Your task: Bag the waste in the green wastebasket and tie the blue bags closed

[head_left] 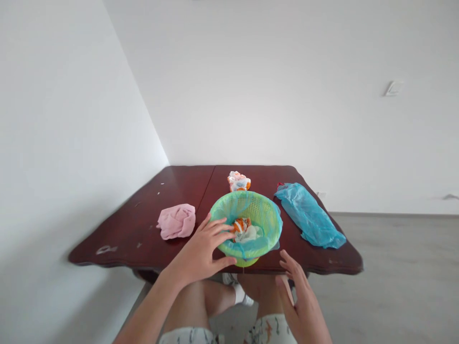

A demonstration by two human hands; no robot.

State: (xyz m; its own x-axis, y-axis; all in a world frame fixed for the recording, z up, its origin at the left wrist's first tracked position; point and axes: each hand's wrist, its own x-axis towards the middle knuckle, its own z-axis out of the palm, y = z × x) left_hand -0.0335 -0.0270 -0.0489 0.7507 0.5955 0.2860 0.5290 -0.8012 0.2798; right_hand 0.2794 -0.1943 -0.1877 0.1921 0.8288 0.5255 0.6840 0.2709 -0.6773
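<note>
A light green plastic basket [267,210] stands near the table's front edge, lined with a thin blue plastic bag [251,248]. Inside it lie an orange-and-white crumpled wrapper [239,224] and some whitish crumpled plastic or paper [251,234]. My left hand [207,246] is at the basket's left side, fingers spread over the rim; whether it presses on the rim I cannot tell. Off the basket's front right, past the table edge, my right hand [297,291] hovers with its fingers apart and nothing in it.
On the dark red wooden table [136,224], a folded pink cloth [177,221] lies left of the basket. Behind it sits a crumpled white-and-orange plastic bag [238,181]. A flattened blue plastic bag [308,215] lies at the right. White walls meet the table's left and back.
</note>
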